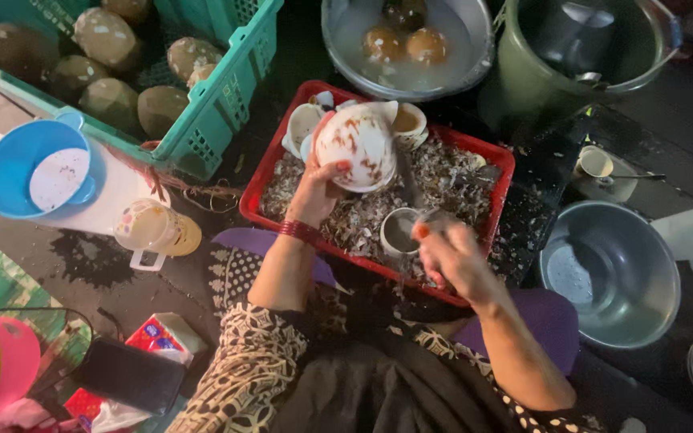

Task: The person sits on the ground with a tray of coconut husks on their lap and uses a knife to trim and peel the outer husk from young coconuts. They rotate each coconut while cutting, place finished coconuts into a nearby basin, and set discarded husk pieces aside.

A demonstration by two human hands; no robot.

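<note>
Left hand (314, 188) gripping a peeled white coconut (360, 146), fingers curled under its near side, thumb on the front; coconut held above the far-left part of the red tray (260, 183), brown streaks on its shell; red bangles at the wrist.

Right hand (451, 255) over the tray's near edge, right of centre; motion-blurred; closed on a thin dark tool (407, 183) whose shaft runs up toward the coconut's right side; exact grip hard to tell. A coconut half-shell (399, 232) sits in the tray just left of this hand, below the held coconut.

Tray bed covered in pale shavings; more white shell pieces (302, 124) stacked at its far-left corner, behind the coconut.

Beyond the tray's far edge: metal basin (475, 64) of cloudy water with three brown coconuts afloat; green pot (523, 88) to its right. Green crate (218, 104) of husked coconuts off the tray's left corner. Blue scoop (10, 172) and a plastic mug (158, 231) further left on the floor. Steel bowl (611, 273) on the right of the tray, near the right forearm.
</note>
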